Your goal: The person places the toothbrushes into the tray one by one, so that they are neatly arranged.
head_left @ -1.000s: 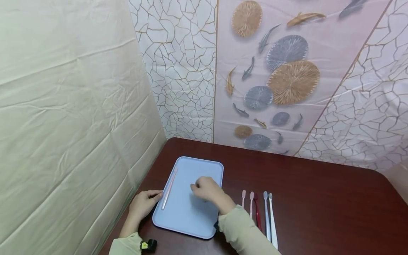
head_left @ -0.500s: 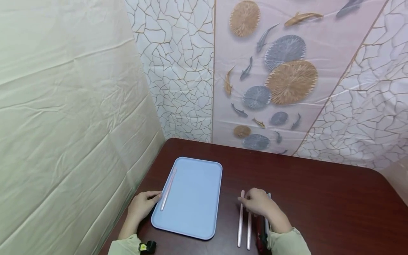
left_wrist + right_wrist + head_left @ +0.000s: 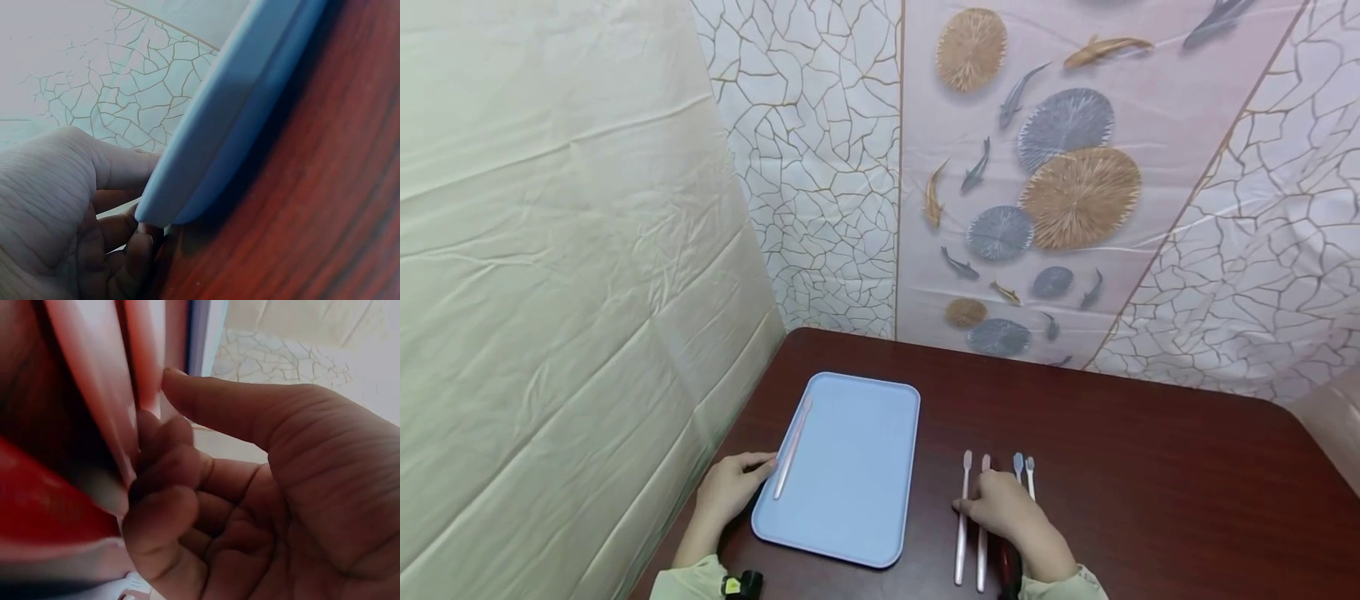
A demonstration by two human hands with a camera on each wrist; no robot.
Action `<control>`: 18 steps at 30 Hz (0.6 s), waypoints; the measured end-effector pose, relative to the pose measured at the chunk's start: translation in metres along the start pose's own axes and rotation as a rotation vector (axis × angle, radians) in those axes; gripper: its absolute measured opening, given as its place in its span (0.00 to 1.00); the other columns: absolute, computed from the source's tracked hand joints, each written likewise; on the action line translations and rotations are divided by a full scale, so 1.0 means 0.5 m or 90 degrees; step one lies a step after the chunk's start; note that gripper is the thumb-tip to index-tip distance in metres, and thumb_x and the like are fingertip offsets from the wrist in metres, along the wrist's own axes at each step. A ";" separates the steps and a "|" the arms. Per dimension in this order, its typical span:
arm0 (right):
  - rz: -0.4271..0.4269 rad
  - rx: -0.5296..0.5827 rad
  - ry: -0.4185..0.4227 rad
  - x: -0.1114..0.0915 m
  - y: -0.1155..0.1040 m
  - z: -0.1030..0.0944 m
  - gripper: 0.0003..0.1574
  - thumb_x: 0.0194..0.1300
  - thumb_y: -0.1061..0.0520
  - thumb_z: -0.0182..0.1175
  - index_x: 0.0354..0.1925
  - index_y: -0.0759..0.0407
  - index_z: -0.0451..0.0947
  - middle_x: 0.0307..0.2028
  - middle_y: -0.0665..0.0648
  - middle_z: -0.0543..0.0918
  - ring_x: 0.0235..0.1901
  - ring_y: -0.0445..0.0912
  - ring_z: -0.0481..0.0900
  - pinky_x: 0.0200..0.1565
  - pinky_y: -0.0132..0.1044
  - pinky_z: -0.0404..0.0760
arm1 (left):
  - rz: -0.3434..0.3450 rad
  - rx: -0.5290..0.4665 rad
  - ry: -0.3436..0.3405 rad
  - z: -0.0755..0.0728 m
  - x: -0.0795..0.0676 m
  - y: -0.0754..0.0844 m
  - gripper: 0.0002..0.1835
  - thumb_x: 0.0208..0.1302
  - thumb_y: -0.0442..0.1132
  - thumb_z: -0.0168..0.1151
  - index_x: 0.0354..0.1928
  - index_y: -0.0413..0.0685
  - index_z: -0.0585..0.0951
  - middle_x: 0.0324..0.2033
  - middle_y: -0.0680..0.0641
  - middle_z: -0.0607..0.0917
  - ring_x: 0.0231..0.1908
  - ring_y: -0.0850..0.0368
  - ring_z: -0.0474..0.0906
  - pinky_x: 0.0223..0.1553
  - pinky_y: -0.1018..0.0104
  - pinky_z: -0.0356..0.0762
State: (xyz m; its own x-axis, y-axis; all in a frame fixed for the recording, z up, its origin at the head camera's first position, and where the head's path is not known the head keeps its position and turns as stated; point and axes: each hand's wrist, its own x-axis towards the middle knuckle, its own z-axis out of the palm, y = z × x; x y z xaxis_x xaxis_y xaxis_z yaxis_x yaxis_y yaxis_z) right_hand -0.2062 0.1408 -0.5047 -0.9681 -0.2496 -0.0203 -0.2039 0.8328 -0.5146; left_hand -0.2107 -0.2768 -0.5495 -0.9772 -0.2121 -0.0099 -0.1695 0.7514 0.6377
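Observation:
In the head view my left hand (image 3: 726, 492) grips the left rim of a light blue tray (image 3: 868, 471). Its thumb lies against the rim, with curled fingers under the edge in the left wrist view. One pink toothbrush (image 3: 792, 454) lies along the tray's left side. My right hand (image 3: 1007, 508) is over a row of toothbrushes to the right, pinching the leftmost pink toothbrush (image 3: 961, 546) between thumb and fingers. Beside it lies another pink toothbrush (image 3: 982, 560). A red toothbrush (image 3: 50, 500), a blue one (image 3: 1018, 463) and a white one (image 3: 1031, 473) are partly hidden by the hand.
The tray and the toothbrushes lie on a dark reddish-brown table (image 3: 1135, 467). A pale cloth wall (image 3: 587, 292) runs close along the left side, and a patterned backdrop (image 3: 820, 167) hangs behind the table's far edge.
My right hand has gone from above the tray to the toothbrushes on the right, then slid down to the leftmost pink toothbrush's handle. The left hand has stayed at the tray's rim.

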 end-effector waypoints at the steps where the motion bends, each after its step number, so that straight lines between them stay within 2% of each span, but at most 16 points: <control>1: 0.005 -0.005 0.006 0.000 -0.001 0.003 0.27 0.56 0.52 0.74 0.10 0.54 0.70 0.06 0.44 0.66 0.10 0.40 0.66 0.16 0.34 0.67 | -0.001 0.000 0.000 0.000 0.000 0.000 0.17 0.64 0.58 0.66 0.49 0.64 0.90 0.54 0.46 0.86 0.56 0.40 0.80 0.52 0.38 0.74; 9: 0.027 -0.025 0.017 0.003 -0.008 0.008 0.24 0.54 0.53 0.75 0.15 0.56 0.71 0.11 0.49 0.71 0.12 0.43 0.69 0.18 0.37 0.70 | -0.004 0.001 -0.007 -0.002 0.000 0.004 0.17 0.65 0.59 0.65 0.50 0.64 0.89 0.55 0.45 0.86 0.56 0.39 0.80 0.52 0.37 0.73; 18: 0.025 -0.022 0.024 0.004 -0.008 0.012 0.23 0.53 0.55 0.72 0.13 0.55 0.69 0.10 0.49 0.70 0.11 0.43 0.69 0.17 0.37 0.70 | -0.011 0.000 -0.010 -0.002 -0.001 0.003 0.16 0.65 0.59 0.65 0.50 0.65 0.89 0.56 0.46 0.85 0.57 0.40 0.79 0.53 0.38 0.73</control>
State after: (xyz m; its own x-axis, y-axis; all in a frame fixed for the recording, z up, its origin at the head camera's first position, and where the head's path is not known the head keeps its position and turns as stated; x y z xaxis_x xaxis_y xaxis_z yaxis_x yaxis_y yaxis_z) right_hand -0.2067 0.1342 -0.5079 -0.9803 -0.1974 -0.0069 -0.1694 0.8583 -0.4844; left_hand -0.2104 -0.2763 -0.5478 -0.9761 -0.2150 -0.0325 -0.1859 0.7478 0.6374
